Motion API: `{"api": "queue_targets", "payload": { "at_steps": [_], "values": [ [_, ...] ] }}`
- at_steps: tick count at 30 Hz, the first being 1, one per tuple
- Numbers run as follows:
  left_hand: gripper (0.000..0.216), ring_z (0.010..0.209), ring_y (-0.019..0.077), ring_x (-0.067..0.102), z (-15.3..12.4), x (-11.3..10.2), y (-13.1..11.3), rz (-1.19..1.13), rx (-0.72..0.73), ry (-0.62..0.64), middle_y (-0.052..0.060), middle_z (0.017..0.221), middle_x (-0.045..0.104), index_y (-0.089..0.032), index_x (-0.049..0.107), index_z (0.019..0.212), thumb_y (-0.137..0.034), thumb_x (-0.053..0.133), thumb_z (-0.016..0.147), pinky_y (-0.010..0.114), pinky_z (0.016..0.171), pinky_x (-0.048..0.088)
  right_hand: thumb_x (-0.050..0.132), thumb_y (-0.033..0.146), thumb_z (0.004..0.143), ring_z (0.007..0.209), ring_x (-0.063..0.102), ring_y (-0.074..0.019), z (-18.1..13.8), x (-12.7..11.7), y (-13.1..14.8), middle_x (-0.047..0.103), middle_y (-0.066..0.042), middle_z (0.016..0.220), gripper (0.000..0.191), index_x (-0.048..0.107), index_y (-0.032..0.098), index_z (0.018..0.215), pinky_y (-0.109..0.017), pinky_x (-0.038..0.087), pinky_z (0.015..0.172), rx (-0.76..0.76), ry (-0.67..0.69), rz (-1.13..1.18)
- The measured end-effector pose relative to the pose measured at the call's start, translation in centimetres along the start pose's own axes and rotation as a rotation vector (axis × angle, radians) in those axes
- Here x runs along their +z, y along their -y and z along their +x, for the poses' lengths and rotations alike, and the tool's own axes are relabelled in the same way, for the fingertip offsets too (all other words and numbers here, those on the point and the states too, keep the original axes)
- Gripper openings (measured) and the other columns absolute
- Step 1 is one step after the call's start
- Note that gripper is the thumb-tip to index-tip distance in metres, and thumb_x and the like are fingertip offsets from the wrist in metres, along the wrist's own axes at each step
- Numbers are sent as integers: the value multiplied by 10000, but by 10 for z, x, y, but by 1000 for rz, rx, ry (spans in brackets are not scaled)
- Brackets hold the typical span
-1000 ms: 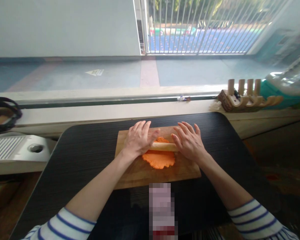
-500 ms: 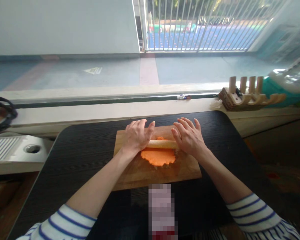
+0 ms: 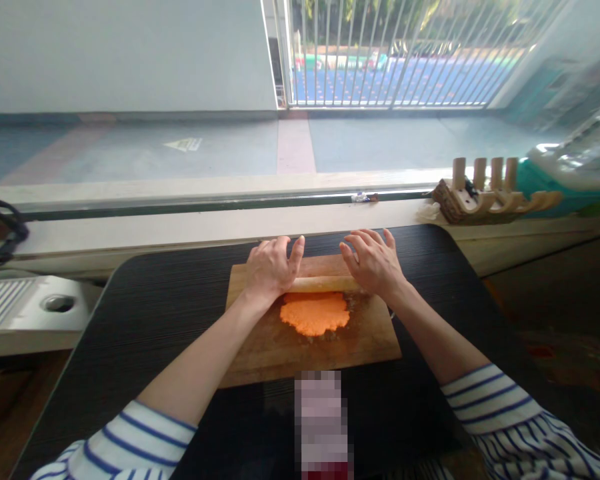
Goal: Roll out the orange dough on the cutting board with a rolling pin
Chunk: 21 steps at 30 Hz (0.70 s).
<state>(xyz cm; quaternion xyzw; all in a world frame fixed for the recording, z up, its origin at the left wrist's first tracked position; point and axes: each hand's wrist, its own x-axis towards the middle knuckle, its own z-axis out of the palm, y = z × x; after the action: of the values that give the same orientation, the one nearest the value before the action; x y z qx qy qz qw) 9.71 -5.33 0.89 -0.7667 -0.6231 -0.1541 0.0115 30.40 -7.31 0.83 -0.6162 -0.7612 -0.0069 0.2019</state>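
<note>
A pale wooden rolling pin [image 3: 323, 285] lies crosswise at the far edge of a flat, ragged-edged orange sheet of dough [image 3: 316, 315]. The base of my left hand [image 3: 273, 268] rests on the pin's left end, fingers reaching forward and thumb raised. On the other end sits the heel of my right hand [image 3: 374, 261], its fingers stretched out and spread. Both palms hide the pin's ends. Beneath the dough is a wooden board [image 3: 300, 360], dusted with small crumbs.
The board lies on a black table [image 3: 150, 313] with rounded corners. Along the window ledge [image 3: 205, 227] stand a wooden rack with pegs [image 3: 480, 200] and a teal-based container [image 3: 545, 177]. A white slotted unit [image 3: 35, 303] is at the left. A pixelated patch covers part of the near side.
Both hands have pushed the rolling pin slightly away from me. Orange dough showed beyond the pin before; now the whole visible sheet lies on the near side of it.
</note>
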Motion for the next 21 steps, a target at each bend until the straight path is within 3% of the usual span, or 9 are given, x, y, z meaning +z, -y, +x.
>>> {"api": "queue_targets", "payload": {
  "at_steps": [21],
  "values": [
    [654, 792, 269, 663, 19, 4, 1, 47, -19, -65, 128, 791, 711, -155, 651, 878, -554, 139, 950, 374, 734, 427, 356, 367, 978, 1058, 577, -221, 31, 11, -6, 708, -75, 1033, 345, 652, 204, 908, -472, 220, 1055, 56, -25, -34]
  ]
}}
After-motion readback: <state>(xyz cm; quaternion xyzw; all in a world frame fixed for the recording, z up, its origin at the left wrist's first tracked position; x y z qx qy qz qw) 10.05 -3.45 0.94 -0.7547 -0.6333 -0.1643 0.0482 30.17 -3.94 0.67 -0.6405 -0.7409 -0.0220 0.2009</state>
